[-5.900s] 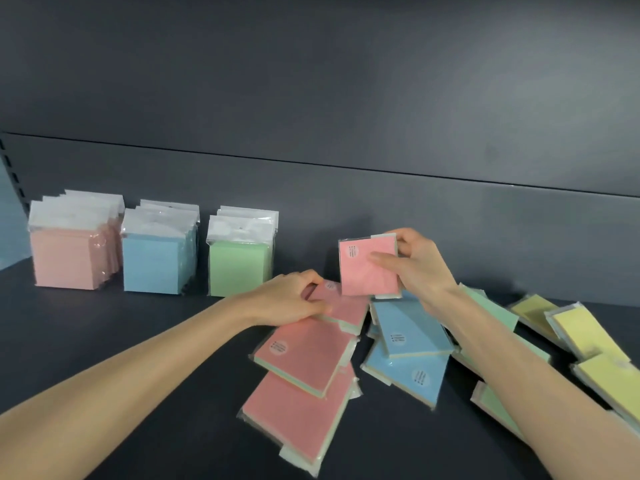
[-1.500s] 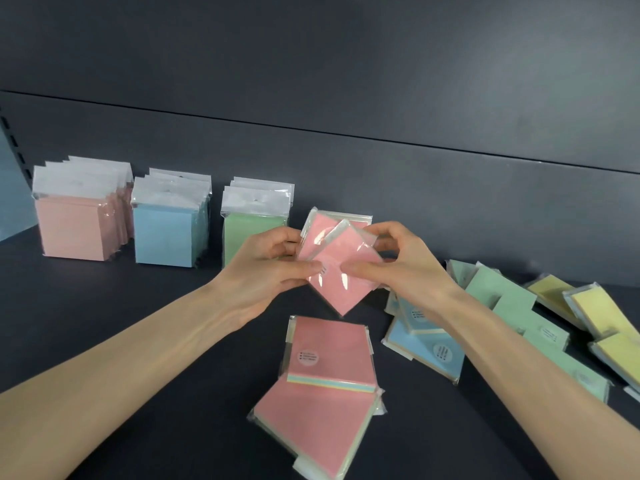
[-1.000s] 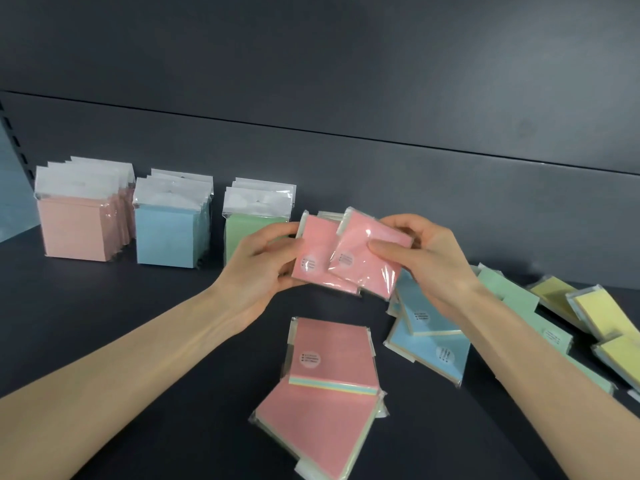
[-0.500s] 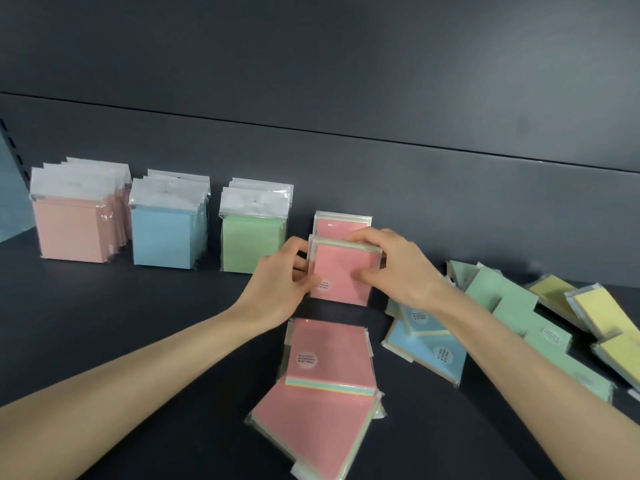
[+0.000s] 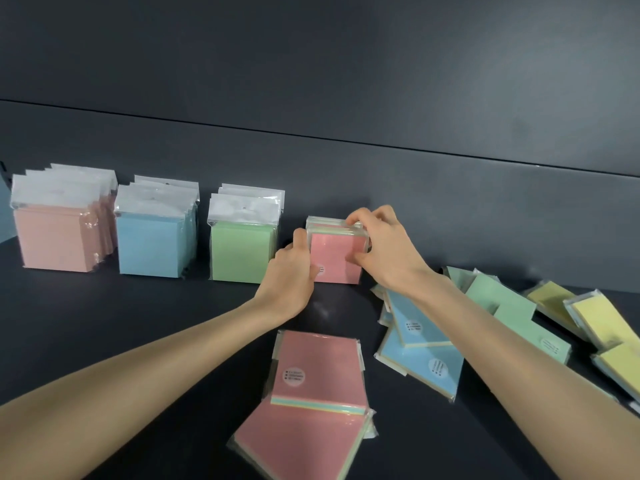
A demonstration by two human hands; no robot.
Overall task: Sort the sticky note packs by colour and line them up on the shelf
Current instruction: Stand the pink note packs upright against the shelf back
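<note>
1. Both hands are on the upright pink packs [image 5: 334,258], which stand on edge on the shelf [image 5: 138,323], just right of the green row [image 5: 242,251] and close to the back wall.
2. The left hand [image 5: 291,271] curls round their left edge, thumb on the front face. The right hand [image 5: 388,251] pinches the top right corner, fingers over the top, thumb in front. Neither hand has hold of anything else.
3. These look light: small, stiff blocks of paper in glossy film. That wrap probably slides on itself, so a thin pair on edge could tip or fan apart.
4. The best hold, I'd say, is on opposite side edges, pressing the faces together. The clear flap above the paper looks floppy and gives little control.
5. The loose pink packs [image 5: 318,365] lie flat and overlapped near the front. An overhanging corner looks the easy way to lift one.
6. To the right lie the loose blue packs [image 5: 419,358], green packs [image 5: 502,306] and yellow packs [image 5: 595,323]. The pink row [image 5: 52,237] and blue row [image 5: 152,244] stand at the far left.
</note>
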